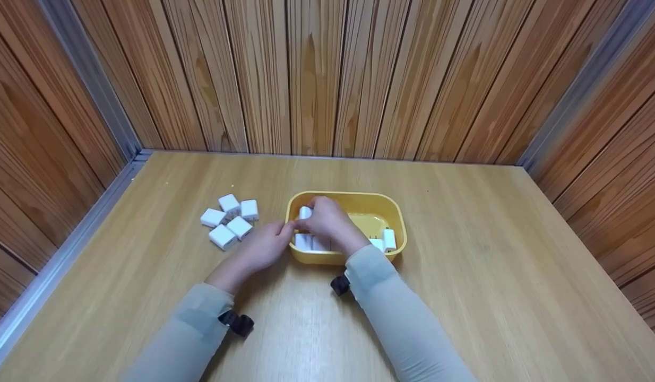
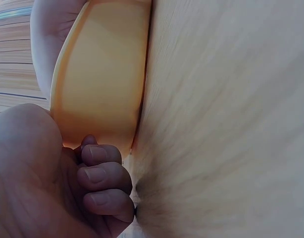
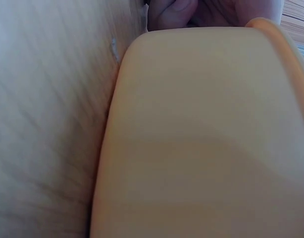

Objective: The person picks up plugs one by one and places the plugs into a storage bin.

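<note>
In the head view a yellow plastic tub [image 1: 400, 228] sits on the table, with several white charger plugs [image 1: 389, 240] inside, some with metal prongs showing. My right hand [image 1: 333, 223] reaches over the near rim into the tub's left part. Its fingers hold a white charger plug [image 1: 305, 213], partly hidden by the hand. At the tub's left end, my left hand [image 1: 266, 245] grips the rim. The left wrist view shows its curled fingers [image 2: 108, 179] against the outer wall of the tub [image 2: 102, 74]. The right wrist view shows mostly the near wall of the tub [image 3: 201, 124].
Several more white charger plugs [image 1: 222, 237] lie in a loose group on the wooden table [image 1: 492, 276], left of the tub. Wood-panelled walls [image 1: 317, 79] enclose the table at the back and both sides. A dark wrist camera [image 1: 237, 322] is strapped at each sleeve.
</note>
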`<state>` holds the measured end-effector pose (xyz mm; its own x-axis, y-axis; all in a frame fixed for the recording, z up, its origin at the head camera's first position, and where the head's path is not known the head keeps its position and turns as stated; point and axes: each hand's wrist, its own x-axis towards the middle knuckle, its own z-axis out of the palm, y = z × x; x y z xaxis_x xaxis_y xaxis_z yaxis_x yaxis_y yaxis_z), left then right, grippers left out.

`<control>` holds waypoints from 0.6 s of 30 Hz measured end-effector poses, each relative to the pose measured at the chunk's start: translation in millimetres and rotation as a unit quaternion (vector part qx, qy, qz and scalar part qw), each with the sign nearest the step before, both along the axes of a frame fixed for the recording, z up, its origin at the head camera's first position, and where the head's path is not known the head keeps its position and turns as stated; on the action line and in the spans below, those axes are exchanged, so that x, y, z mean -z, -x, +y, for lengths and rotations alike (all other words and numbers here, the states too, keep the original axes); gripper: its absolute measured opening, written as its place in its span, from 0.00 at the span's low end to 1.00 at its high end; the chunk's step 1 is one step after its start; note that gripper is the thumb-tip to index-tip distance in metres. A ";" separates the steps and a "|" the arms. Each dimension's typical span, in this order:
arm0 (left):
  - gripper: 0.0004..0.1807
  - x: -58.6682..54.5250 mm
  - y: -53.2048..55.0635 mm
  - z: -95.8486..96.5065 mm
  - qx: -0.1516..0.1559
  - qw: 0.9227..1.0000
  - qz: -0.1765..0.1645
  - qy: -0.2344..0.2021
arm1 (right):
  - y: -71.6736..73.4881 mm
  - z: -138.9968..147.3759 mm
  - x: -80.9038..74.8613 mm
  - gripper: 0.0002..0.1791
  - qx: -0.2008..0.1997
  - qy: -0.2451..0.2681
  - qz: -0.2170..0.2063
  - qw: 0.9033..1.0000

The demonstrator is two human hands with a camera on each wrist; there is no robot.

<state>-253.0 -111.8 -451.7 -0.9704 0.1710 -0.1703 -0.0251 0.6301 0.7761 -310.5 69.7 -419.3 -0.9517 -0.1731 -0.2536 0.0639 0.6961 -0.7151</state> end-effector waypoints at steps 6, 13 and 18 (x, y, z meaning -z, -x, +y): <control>0.30 0.5 -0.6 -0.6 -0.006 1.000 -0.007 -0.006 | 1.3 -0.1 1.5 0.28 -0.006 -0.005 0.004 1.000; 0.34 0.9 0.3 1.4 -0.005 1.000 -0.026 -0.008 | 2.4 2.8 1.7 0.26 -0.006 -0.015 0.002 1.000; 0.35 1.1 2.5 2.0 -0.004 1.000 -0.002 0.011 | 2.5 3.9 0.6 0.22 -0.027 -0.033 0.028 0.999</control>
<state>-255.5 -109.8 -452.8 -0.9708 0.1599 -0.1789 -0.0336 0.6474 0.7614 -312.9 73.5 -419.9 -0.9545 -0.2085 -0.2133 -0.0130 0.7437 -0.6684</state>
